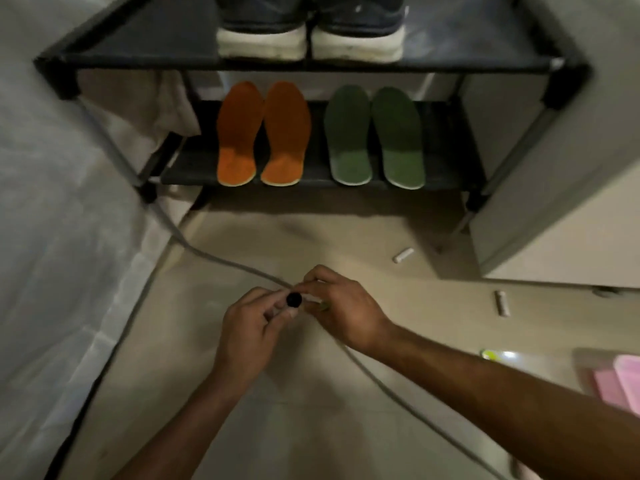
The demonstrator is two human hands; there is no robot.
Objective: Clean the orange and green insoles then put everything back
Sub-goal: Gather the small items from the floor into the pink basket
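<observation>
Both hands meet low over the floor (311,427); left hand (249,327) fingers curled, pinching a small black round cap-like item (294,300), poss. a lid, too blurred to tell; right hand (341,306) closed on smth small w/ a greenish bit by its fingers. Orange insoles (263,133) lie side by side on lower shelf of black shoe rack (450,161), green insoles (375,136) just right of them; sneakers (311,36) on top shelf; grey cable (221,259) runs under the hands.
</observation>
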